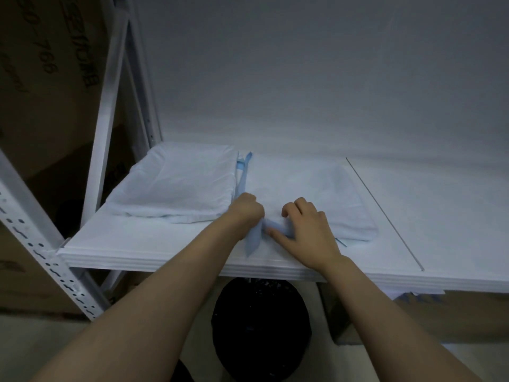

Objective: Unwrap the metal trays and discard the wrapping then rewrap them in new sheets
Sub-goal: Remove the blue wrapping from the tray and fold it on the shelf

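While blue tie strip [252,244] lies between both hands, left hand [245,209] clenches around it, right hand [304,228] pinches its crosswise part. Strip long axis runs straight ahead from fingers. Wrapped tray [347,194] touches right fingers, beyond and rightward; right hand nearer.

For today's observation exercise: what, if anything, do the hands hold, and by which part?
The blue strip. The left hand grips it above its loose end; the right hand pinches a part beside that.
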